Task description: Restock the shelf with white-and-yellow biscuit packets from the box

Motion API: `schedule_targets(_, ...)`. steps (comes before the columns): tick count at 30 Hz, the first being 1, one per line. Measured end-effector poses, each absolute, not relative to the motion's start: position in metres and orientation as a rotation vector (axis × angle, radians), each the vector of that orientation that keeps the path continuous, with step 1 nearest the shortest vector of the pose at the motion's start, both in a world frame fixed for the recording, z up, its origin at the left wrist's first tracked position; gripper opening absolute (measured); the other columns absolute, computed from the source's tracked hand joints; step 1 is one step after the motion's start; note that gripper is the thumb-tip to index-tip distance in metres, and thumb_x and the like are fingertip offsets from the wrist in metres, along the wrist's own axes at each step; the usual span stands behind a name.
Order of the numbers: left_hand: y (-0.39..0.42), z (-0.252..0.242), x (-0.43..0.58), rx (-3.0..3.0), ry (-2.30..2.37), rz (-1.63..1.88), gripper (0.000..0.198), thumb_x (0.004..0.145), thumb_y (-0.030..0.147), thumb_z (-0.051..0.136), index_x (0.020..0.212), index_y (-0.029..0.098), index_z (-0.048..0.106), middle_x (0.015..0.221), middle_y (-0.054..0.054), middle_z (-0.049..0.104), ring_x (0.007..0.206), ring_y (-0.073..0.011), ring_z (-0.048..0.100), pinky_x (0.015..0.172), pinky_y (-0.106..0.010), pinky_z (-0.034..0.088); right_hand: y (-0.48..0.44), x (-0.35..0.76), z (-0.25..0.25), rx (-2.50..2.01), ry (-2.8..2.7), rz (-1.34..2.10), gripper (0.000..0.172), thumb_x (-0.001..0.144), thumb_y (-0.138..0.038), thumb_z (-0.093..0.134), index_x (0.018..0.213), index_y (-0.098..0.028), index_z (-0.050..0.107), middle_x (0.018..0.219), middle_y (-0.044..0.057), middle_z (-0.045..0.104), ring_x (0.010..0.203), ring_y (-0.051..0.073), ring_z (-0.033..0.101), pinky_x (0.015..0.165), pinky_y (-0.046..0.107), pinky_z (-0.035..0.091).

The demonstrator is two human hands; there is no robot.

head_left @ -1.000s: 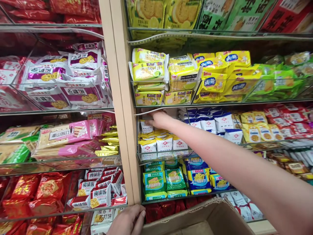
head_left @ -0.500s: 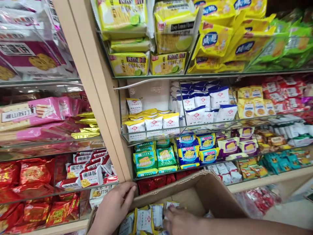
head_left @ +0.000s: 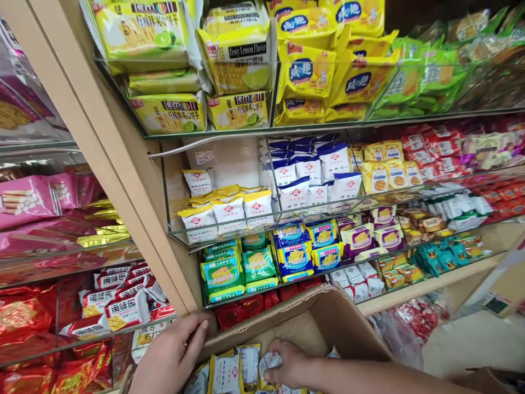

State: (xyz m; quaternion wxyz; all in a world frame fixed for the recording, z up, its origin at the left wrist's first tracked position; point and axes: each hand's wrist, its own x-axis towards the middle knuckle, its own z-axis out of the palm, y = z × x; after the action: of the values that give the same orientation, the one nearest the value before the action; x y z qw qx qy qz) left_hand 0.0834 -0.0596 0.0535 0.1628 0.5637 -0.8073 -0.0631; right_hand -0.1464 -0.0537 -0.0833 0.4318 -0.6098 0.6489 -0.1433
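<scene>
An open cardboard box (head_left: 262, 325) stands at the bottom of the view, in front of the shelves. Inside lie several small white snack packets with yellow ends, one of them a packet (head_left: 226, 373) facing up. My left hand (head_left: 174, 350) is at the box's left back corner, its fingers bent together over the rim. Reaching into the box from the right, my right hand (head_left: 289, 365) pinches a small white snack packet (head_left: 269, 364) between thumb and fingers. Part of the box's left side is hidden by my left hand.
Behind the box rises a shelf unit with glass-fronted bins. White packets with yellow tops (head_left: 228, 212) stand in one bin, beside blue-topped packets (head_left: 295, 191). Green biscuit packs (head_left: 223, 276) sit below. A wooden post (head_left: 110, 164) divides the shelves. Plastic-bagged red packets (head_left: 420, 323) lie lower right.
My right hand has closed on a snack packet and raised it slightly among the others. My left hand stays at the box's corner. The view has shifted right.
</scene>
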Motion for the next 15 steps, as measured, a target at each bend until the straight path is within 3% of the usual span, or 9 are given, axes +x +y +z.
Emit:
schedule_targets(3,-0.058,0.054,0.081,1.633,-2.295,-0.186,0.025,0.087,0.036,0.036,0.084,0.026,0.058,0.087,0.000,0.069,0.082,-0.0175,0.064,0.073,-0.026,0.047,-0.053,-0.143,-0.079,-1.565,1.630,-0.472,0.022,0.067,-0.018,0.054,0.086,-0.019,0.064,0.092,0.006,0.064,0.088,0.024,0.061,0.075,0.034,0.047)
schedule_targets(6,-0.058,0.054,0.083,1.645,-2.259,-0.214,0.025,0.087,0.036,0.036,0.084,0.026,0.059,0.087,0.000,0.069,0.083,-0.0187,0.063,0.074,-0.029,0.047,-0.050,-0.143,-0.062,-1.668,1.582,-0.485,0.022,0.059,-0.008,0.053,0.070,-0.024,0.064,0.085,0.003,0.065,0.086,0.025,0.061,0.073,0.032,0.047)
schedule_targets(9,-0.058,0.054,0.088,1.589,-2.150,-0.335,0.025,0.085,0.039,0.040,0.089,0.025,0.060,0.094,-0.002,0.069,0.088,-0.0197,0.062,0.078,-0.029,0.046,-0.041,-0.150,-0.020,-1.896,1.166,-0.421,0.017,0.057,-0.009,0.056,0.061,-0.024,0.063,0.081,0.001,0.065,0.086,0.024,0.061,0.077,0.031,0.045)
schedule_targets(12,-0.054,0.057,0.081,1.505,-1.827,-0.576,0.033,0.082,0.046,0.043,0.097,0.021,0.058,0.092,-0.005,0.068,0.090,-0.0207,0.061,0.082,-0.030,0.046,-0.031,-0.158,0.034,-1.957,0.761,-0.537,0.009,0.067,-0.018,0.056,0.072,-0.023,0.063,0.081,0.000,0.063,0.087,0.020,0.058,0.081,0.030,0.042)
schedule_targets(15,-0.050,0.062,0.053,1.312,-1.517,-0.844,0.053,0.083,0.058,0.026,0.105,0.017,0.051,0.081,-0.005,0.068,0.073,-0.0209,0.063,0.068,-0.033,0.052,-0.030,-0.158,0.073,-1.660,0.757,-0.919,0.023,0.072,-0.017,0.053,0.094,-0.025,0.052,0.089,0.000,0.059,0.086,0.016,0.056,0.076,0.028,0.043)
